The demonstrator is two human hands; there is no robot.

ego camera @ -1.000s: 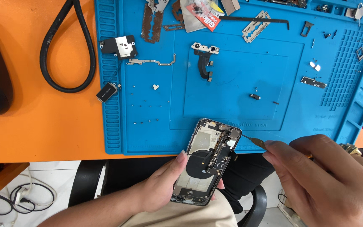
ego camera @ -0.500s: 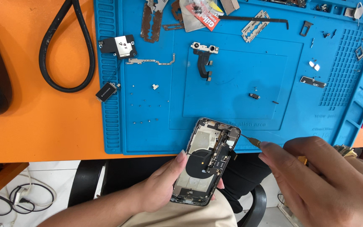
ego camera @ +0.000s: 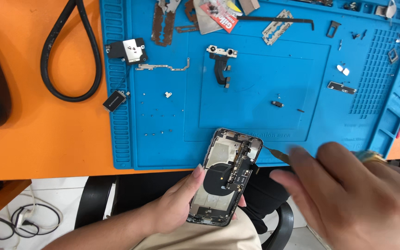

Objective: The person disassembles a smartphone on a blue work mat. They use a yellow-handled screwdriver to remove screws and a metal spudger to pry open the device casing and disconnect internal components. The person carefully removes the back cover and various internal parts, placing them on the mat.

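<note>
Opened phone (ego camera: 225,178) is gripped at its lower half by the left hand (ego camera: 177,206), just off the blue mat (ego camera: 255,88). A thin tool (ego camera: 274,154) is pinched in the blurred right hand (ego camera: 348,199), tip beside the phone's upper right edge. Phone best kept steady, tip eased in shallowly.

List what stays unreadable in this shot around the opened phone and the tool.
- Tool, head view: only its thin tip shows; the blurred right hand hides the handle and the grip.
- Opened phone: left hand covers its left edge.
- Specks on the blue mat: too small to identify.
</note>
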